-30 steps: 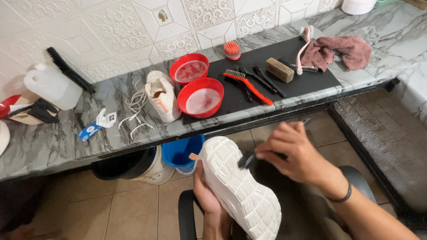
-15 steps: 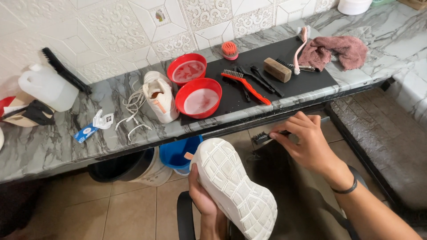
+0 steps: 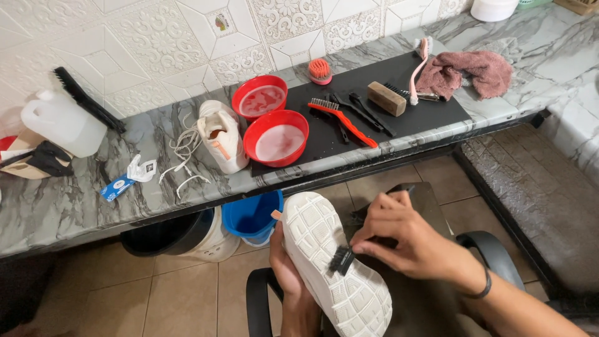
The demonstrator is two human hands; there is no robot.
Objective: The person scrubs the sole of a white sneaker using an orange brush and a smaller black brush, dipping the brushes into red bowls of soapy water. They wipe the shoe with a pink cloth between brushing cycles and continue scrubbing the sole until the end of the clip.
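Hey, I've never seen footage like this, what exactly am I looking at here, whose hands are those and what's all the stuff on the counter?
This is one picture from a camera worn on a person's head, looking down at their own two bare hands. The left hand holds a white shoe sole up. The right hand holds a small black brush with its bristles against the sole. Above them runs a marble counter. On it lie a second white shoe with loose laces, two red bowls of pale liquid, a black mat with several brushes, a pinkish cloth and a white jug. A blue bucket sits under the counter.
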